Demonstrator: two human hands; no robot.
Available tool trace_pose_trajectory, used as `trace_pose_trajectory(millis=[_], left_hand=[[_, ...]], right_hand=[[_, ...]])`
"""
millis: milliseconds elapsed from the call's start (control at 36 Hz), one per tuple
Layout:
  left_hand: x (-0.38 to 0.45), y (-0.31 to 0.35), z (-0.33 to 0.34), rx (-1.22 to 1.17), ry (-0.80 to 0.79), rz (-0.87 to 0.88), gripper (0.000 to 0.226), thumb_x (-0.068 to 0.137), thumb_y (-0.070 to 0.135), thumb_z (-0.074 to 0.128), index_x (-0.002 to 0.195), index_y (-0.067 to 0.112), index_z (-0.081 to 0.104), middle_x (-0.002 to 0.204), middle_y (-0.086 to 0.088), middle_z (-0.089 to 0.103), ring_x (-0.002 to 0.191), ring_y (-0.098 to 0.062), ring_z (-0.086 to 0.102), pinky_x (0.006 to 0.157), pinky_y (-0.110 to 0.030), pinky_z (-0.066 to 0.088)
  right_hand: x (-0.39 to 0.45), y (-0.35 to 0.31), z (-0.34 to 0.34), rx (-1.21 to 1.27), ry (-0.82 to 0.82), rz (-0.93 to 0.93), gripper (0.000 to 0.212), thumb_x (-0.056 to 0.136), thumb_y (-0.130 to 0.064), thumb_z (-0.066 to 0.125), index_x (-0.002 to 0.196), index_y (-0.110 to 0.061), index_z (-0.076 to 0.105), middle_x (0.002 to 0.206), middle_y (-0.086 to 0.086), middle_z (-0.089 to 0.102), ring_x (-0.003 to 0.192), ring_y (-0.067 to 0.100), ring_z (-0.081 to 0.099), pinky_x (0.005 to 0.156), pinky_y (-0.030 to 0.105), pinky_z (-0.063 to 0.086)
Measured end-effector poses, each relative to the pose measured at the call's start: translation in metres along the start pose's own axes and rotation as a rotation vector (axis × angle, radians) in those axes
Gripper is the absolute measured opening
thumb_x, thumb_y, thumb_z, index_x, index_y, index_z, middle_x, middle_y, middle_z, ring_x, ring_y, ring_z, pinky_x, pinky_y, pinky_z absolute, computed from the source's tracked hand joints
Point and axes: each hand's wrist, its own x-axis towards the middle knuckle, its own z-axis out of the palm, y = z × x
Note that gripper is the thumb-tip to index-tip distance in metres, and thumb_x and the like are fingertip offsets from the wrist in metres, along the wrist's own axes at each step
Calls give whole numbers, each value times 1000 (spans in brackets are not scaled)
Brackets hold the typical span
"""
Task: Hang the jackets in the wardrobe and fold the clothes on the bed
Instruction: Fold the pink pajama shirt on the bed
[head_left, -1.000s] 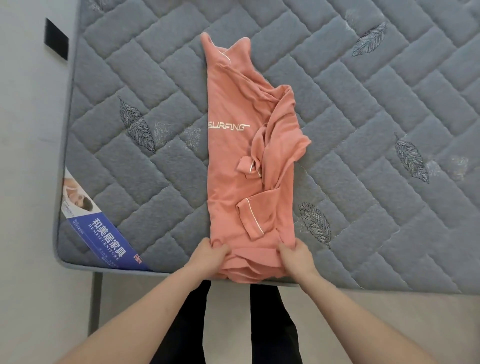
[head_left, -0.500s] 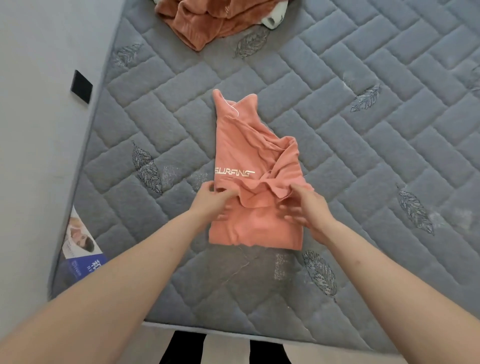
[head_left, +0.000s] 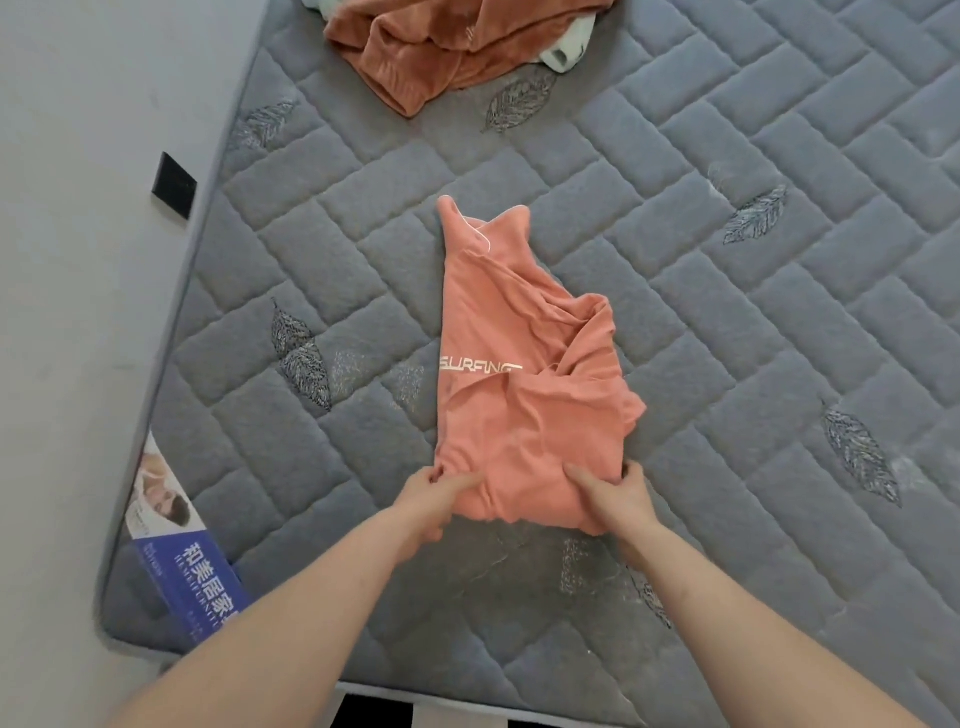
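The shirt (head_left: 524, 410) is salmon-pink and lies near the middle of the mattress (head_left: 779, 338), partly folded into a narrow, rumpled bundle. Its collar end points away from the person; its folded lower edge lies nearest the person. Loose folds bunch along the right side of the shirt. White lettering across the shirt front reads "SURFING".

The left hand (head_left: 431, 493) grips the lower left corner of the shirt, fingers curled into the fabric. The right hand (head_left: 613, 499) grips the lower right corner, thumb on top and fingers wrapped around the edge. Both forearms extend from the near edge of the mattress.

The mattress is grey, quilted in a brick pattern with stitched leaf motifs. A blue and white label (head_left: 182, 561) sits on the mattress corner to the left of the shirt, bearing Chinese characters and a printed photo; the small print is not legible.

A rust-orange garment (head_left: 441, 47) lies crumpled beyond the shirt at the far edge of view, with a pale cloth (head_left: 566, 49) beside it. A black square plate (head_left: 174, 183) is fixed on the wall left of the mattress.
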Motion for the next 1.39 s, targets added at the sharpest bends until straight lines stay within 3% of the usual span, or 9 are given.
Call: trace_pose_trajectory(millis=[111, 250, 333, 556, 778, 917, 1083, 1250, 1389], left_hand=[[-6, -4, 4, -30, 67, 20, 33, 85, 34, 74, 112, 16, 68, 72, -2, 54, 50, -14, 39, 40, -18, 24], [-44, -25, -9, 153, 15, -66, 21, 85, 32, 74, 100, 18, 67, 69, -2, 54, 54, -16, 43, 46, -21, 26], [-69, -46, -19, 283, -102, -161, 22, 88, 33, 71, 94, 15, 60, 60, -3, 46, 46, -14, 36, 45, -21, 23], [-118, -107, -35, 592, -234, -266, 30, 87, 43, 68, 98, 15, 62, 71, 0, 60, 56, -13, 53, 48, -21, 36], [-135, -98, -34, 376, 167, 131, 66, 87, 47, 65, 144, 34, 33, 108, 5, 64, 74, -9, 67, 61, -21, 46], [-136, -37, -37, 208, 124, 318, 21, 83, 48, 61, 97, 34, 70, 74, 6, 71, 52, -15, 67, 42, -18, 44], [-98, 44, -34, 33, 133, 243, 30, 80, 47, 73, 84, 18, 74, 61, 0, 68, 43, -13, 61, 42, -25, 49], [-54, 101, -34, 99, 273, 181, 55, 83, 64, 63, 89, 9, 68, 77, -7, 74, 50, -16, 66, 47, -28, 55], [-33, 109, -36, 780, 383, 369, 57, 84, 47, 66, 129, 14, 54, 132, -11, 59, 120, -31, 61, 93, -38, 50]], right_hand=[[2, 6, 1, -5, -58, 31, 50, 78, -32, 83, 121, -15, 65, 116, 7, 71, 105, 29, 67, 97, 51, 55], [-35, 32, -5, -93, -81, 85, 26, 80, -34, 79, 97, -18, 67, 100, 2, 71, 88, 20, 66, 68, 32, 53], [-64, 62, -8, -154, -102, 144, 29, 80, -35, 78, 97, -15, 64, 103, 8, 71, 96, 27, 67, 84, 39, 55], [-135, 133, -14, -187, -221, 270, 42, 86, -30, 76, 119, -7, 67, 106, 5, 73, 99, 22, 69, 85, 35, 55], [-156, 96, -31, -164, -32, 94, 52, 84, -31, 82, 121, -11, 52, 116, 8, 64, 105, 24, 66, 95, 41, 53], [-138, 42, -43, -8, -73, -47, 25, 90, -13, 74, 114, -13, 68, 88, 3, 67, 52, -1, 60, 52, 16, 48], [-109, -31, -42, 163, -167, 33, 8, 84, -10, 64, 79, -10, 70, 67, 11, 64, 45, 14, 51, 43, 20, 32], [-65, -78, -30, 271, -203, -16, 29, 100, -46, 55, 99, -19, 65, 96, 3, 72, 74, 17, 68, 60, 26, 50], [-33, -64, -18, -292, -76, -191, 63, 93, -48, 65, 145, -18, 50, 135, 6, 60, 111, 23, 59, 100, 39, 48]])
